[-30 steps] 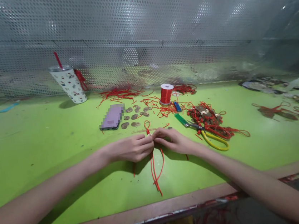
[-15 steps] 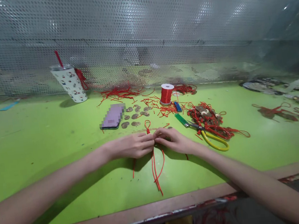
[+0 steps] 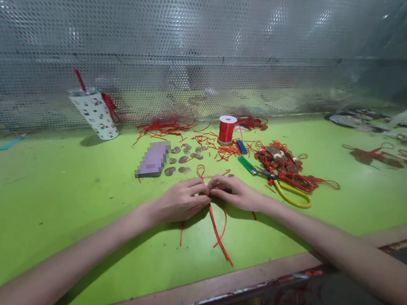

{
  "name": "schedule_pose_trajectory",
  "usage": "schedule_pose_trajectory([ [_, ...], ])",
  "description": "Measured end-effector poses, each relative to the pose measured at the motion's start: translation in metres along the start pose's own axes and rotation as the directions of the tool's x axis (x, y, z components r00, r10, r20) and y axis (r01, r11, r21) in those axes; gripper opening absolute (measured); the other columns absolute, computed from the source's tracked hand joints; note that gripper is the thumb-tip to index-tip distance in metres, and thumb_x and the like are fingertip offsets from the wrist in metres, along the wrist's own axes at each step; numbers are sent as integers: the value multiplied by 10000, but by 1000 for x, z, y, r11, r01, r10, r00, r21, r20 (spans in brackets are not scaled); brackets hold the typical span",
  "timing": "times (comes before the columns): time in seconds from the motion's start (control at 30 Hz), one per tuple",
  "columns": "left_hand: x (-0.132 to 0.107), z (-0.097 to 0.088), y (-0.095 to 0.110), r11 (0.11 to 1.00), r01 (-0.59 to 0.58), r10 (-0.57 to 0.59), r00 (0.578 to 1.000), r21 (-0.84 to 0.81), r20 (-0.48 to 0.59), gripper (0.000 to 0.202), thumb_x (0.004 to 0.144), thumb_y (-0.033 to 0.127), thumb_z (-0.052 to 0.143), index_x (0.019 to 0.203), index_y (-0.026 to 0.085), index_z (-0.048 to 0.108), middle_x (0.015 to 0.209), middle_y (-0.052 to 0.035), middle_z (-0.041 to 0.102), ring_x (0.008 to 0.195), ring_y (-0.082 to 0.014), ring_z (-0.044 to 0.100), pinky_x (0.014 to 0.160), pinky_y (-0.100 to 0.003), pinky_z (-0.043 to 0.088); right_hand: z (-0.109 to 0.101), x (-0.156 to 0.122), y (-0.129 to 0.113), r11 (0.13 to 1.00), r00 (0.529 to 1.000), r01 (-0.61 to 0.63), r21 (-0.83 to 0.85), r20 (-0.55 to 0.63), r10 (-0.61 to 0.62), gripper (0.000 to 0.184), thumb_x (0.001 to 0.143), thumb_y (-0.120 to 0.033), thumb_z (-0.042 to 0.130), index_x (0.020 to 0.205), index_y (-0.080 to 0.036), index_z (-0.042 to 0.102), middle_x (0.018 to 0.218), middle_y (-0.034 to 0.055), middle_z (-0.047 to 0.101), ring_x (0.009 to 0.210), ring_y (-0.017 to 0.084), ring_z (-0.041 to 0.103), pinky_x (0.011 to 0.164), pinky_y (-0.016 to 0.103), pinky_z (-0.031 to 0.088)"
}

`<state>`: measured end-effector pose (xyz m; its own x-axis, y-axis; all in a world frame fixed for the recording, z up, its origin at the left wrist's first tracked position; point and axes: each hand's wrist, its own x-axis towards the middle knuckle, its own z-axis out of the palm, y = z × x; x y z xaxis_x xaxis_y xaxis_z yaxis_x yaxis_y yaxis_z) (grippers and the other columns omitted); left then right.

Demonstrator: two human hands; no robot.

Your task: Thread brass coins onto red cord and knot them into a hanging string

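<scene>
Close together at the middle of the green table, my left hand [image 3: 186, 198] and my right hand [image 3: 234, 192] both pinch a knotted red cord [image 3: 215, 224]. Its small loop [image 3: 200, 171] sticks out beyond my fingertips, and the loose ends trail toward the table's front edge. The knot itself is mostly hidden behind my fingers. Just past my hands lie several round coins [image 3: 183, 159], each seeming to have a hole. Right of my right hand are scissors with yellow handles [image 3: 292, 195], a green lighter [image 3: 246, 164] and a heap of coins tied with red cord [image 3: 277, 156].
A red cord spool [image 3: 227, 130] stands behind, beside a blue lighter [image 3: 241, 146] and red cord scraps. A purple phone [image 3: 153, 159] lies left of the coins. At the back left stands a patterned tumbler [image 3: 95, 113]. Perforated metal sheeting [image 3: 163, 54] closes off the back.
The trailing cord ends have swung right and now lie closer together. My left hand has moved slightly up the cord, covering the knot below the loop. My right hand has barely moved.
</scene>
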<state>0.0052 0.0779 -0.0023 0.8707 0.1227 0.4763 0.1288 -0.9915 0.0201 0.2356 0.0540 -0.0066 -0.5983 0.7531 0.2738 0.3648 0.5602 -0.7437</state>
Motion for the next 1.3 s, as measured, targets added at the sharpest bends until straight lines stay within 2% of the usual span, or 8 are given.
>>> schedule_pose_trajectory([
  [0.37,-5,6,11,985,52,-68,993,-162,-95,149,960,129,551,942,192,685,868,-70,677,862,-177,635,872,-336,535,1,0,3,997,1000,12,75,-2,-12,142,1006,-262,538,1018,-183,656,1015,64,746,909,176,697,843,297,528],
  [0.63,-1,3,46,973,-43,20,994,-227,-104,205,924,41,509,950,170,666,821,-81,690,784,-181,590,722,-291,524,3,1,-1,969,1000,7,245,1,-8,229,1020,-363,546,1093,-193,681,1134,96,749,1049,203,717,948,378,559],
  [0.8,1,-2,62,960,-96,66,991,-262,-120,211,921,27,500,989,137,667,826,-98,694,782,-190,581,694,-290,519,4,1,0,964,1000,-1,266,13,-2,236,1027,-356,537,1098,-174,670,1147,114,744,1062,196,716,967,382,557],
  [0.9,3,-4,68,956,-50,8,989,-290,-145,204,929,46,520,976,152,687,833,-85,692,784,-179,586,699,-283,512,3,0,-2,968,1000,-3,250,22,-3,213,1029,-326,531,1105,-181,667,1153,108,743,1064,193,712,971,388,554],
  [1.0,6,-5,70,919,82,-156,974,-385,-165,126,917,114,619,921,185,722,855,-71,682,801,-171,601,754,-299,516,1,0,-4,977,1000,7,214,28,-13,197,1030,-295,518,1098,-186,666,1143,97,742,1067,195,702,972,389,541],
  [1.1,11,-6,66,778,267,-407,904,-568,-133,64,902,193,689,879,196,749,859,-61,669,844,-175,625,825,-335,532,-1,0,-5,992,999,26,126,21,-29,162,1020,-268,524,1058,-181,656,1076,80,744,982,189,702,903,353,539],
  [1.2,16,-5,57,525,422,-658,752,-739,-38,98,876,253,724,819,176,744,871,-60,670,862,-184,638,853,-366,543,-2,-1,-5,999,999,43,25,31,-44,137,1007,-246,521,1034,-176,635,993,64,740,864,184,684,811,330,520],
  [1.3,19,0,48,205,447,-790,601,-871,122,211,826,367,771,778,167,726,843,-45,642,782,-168,629,706,-322,569,-2,-1,-6,999,998,46,-27,37,-45,147,1006,-244,498,1035,-169,620,970,66,726,831,186,661,778,324,498],
])
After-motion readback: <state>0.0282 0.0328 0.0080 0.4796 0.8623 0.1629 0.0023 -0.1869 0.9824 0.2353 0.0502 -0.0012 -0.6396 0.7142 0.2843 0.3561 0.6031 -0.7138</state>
